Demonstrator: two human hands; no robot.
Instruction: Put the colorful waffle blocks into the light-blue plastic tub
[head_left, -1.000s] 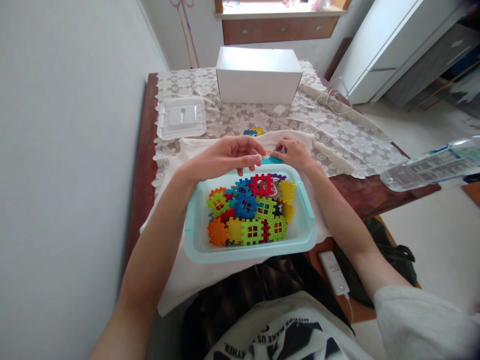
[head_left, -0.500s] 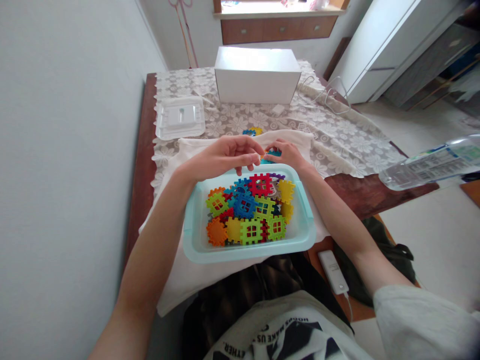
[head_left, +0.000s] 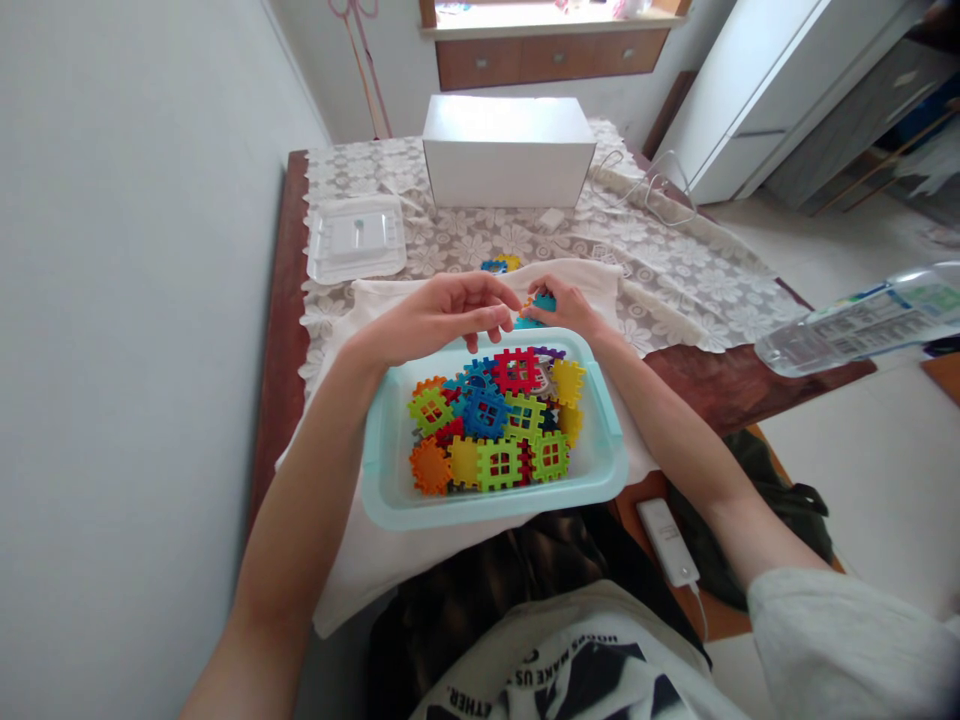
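Observation:
A pale blue plastic basket [head_left: 379, 500] holds a heap of notched building pieces in red, blue, green, yellow and orange. Just beyond its far rim, my right hand [head_left: 568, 305] grips a joined blue-and-orange building piece [head_left: 541, 306] between thumb and fingers. My left hand [head_left: 465, 308] hovers over the far left rim. Its fingers are loosely curved and apart with nothing seen in them, and their tips come close to the held piece. Farther back, a blue-and-yellow pair of pieces [head_left: 501, 265] lies at the edge of the white cloth [head_left: 345, 560].
A large white box [head_left: 510, 175] stands at the back of the lace-covered table. The clear basket lid [head_left: 356, 240] lies at the back left. At the right, a plastic bottle [head_left: 855, 325] juts over the table edge. A white power bank [head_left: 667, 540] rests by my right side.
The blue-and-orange piece has tilted in my right hand and shows more of its face. My left fingertips have come slightly away from its orange part. The view has shifted a little.

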